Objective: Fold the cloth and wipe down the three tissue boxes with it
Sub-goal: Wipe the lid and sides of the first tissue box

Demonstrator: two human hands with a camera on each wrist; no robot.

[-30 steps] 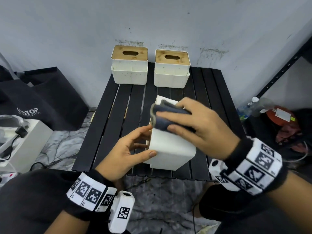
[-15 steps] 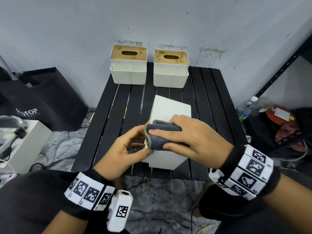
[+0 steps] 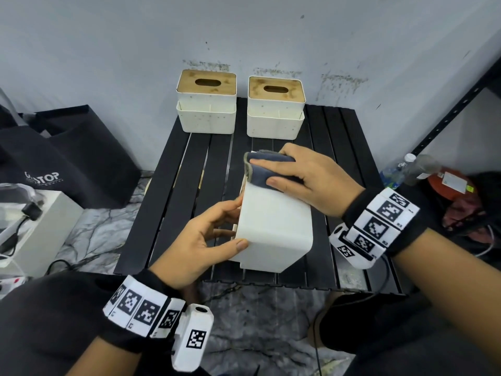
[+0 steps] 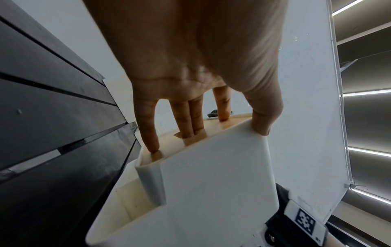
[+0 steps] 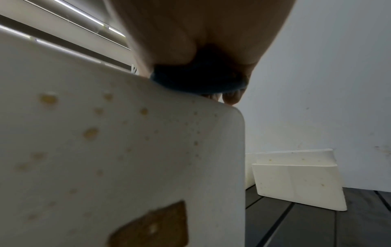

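Now three tissue boxes: left hand (image 3: 202, 246) grips one (image 3: 273, 229), right hand (image 3: 306, 183) presses cloth (image 3: 267, 170).

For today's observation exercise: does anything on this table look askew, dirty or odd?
Yes. The near tissue box lies tipped over, not upright like the two behind, and the right wrist view shows brownish spots on its wall.

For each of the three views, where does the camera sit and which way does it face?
Head: above, looking forward and down at the black table; both hands and wristbands show.
Left wrist: along the left hand, fingers on the tipped tissue box.
Right wrist: along the right hand pressing the cloth.
All share that box.
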